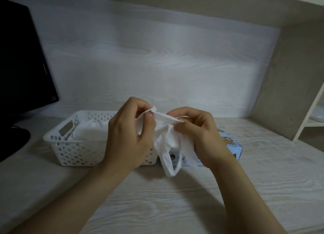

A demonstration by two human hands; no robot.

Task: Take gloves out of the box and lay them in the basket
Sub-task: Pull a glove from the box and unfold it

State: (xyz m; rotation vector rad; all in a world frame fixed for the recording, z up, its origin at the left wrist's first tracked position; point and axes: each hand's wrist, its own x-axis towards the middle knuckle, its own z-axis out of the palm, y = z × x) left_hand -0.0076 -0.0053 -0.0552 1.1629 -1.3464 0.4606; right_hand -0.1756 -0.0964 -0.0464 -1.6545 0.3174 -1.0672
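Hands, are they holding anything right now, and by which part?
Yes, one thin white glove. The left hand and the right hand each pinch its upper edge, which is stretched between them. The rest hangs loose below.

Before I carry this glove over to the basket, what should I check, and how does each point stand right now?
1. Grip: left hand and right hand both pinch the top edge of the glove: ok.
2. Glove off the desk: it hangs in the air: ok.
3. Glove spread flat for laying: bunched, lower end dangling: not ok.
4. Only one glove held: cannot tell.
5. Room in the basket: the gloves inside lie below its rim: ok.
6. Opening of the box free of trailing gloves: hidden behind the right hand: cannot tell.
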